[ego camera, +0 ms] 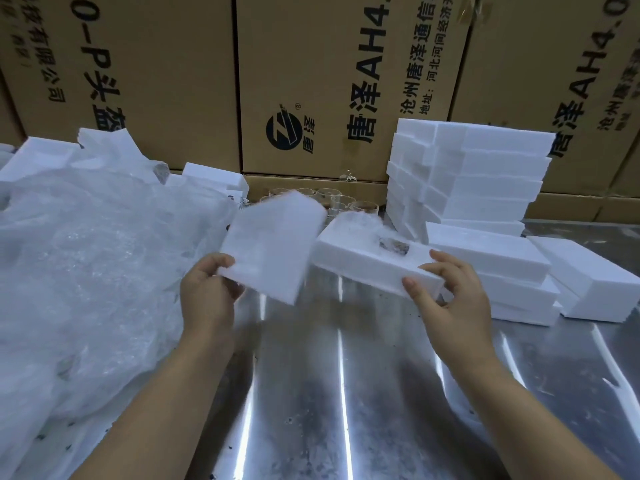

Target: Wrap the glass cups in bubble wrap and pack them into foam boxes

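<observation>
The metal table (329, 393) fills the foreground, with both bare forearms reaching out over it. The right hand (450, 292) pinches the near end of an open foam box (363, 258), thumb on the side wall and fingers curled over the top edge. In the hollow of this box sits something wrapped in bubble wrap (393, 244), too blurred to tell whether it is a cup. I cannot tell whether the box rests on the table or is lifted.

Just left of the box, the left hand (207, 289) grips the lower corner of a foam lid (273, 244), thumb on top and fingers curled beneath. The lid is tilted, with one edge close against the box.

Well left of the box lies a big heap of bubble wrap (86, 271), with foam pieces behind it. Right of the box are low stacked foam boxes (502, 271), and behind them a taller stack (478, 174).

Just behind the box stand bare glass cups (339, 199), upright and clustered. Beyond them rises a wall of printed cardboard cartons (311, 81).
</observation>
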